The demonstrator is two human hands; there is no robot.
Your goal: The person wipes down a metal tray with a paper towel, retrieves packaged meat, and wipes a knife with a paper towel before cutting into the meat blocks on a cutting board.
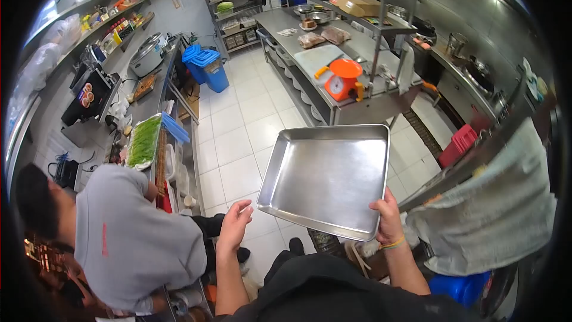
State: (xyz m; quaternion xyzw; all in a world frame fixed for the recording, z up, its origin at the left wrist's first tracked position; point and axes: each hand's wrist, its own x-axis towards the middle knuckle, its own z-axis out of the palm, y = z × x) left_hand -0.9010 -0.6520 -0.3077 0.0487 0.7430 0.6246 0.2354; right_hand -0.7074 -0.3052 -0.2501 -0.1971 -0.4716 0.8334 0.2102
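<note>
A rectangular stainless-steel tray (pixel 328 173) with raised sides is held out in front of me, its bare inside facing up. My right hand (pixel 389 219) grips its near right corner, thumb over the rim and the other fingers hidden beneath. A yellow band circles that wrist. My left hand (pixel 236 224) is off the tray, just left of its near left corner, with the fingers apart and nothing in them.
A co-worker in a grey top (pixel 131 226) bends over the left counter, near a tray of greens (pixel 145 141). Ahead stand blue bins (pixel 214 71). An orange scale (pixel 344 77) sits on the steel table. Cloths (pixel 488 203) hang at right; a red basket (pixel 457 145) is beyond.
</note>
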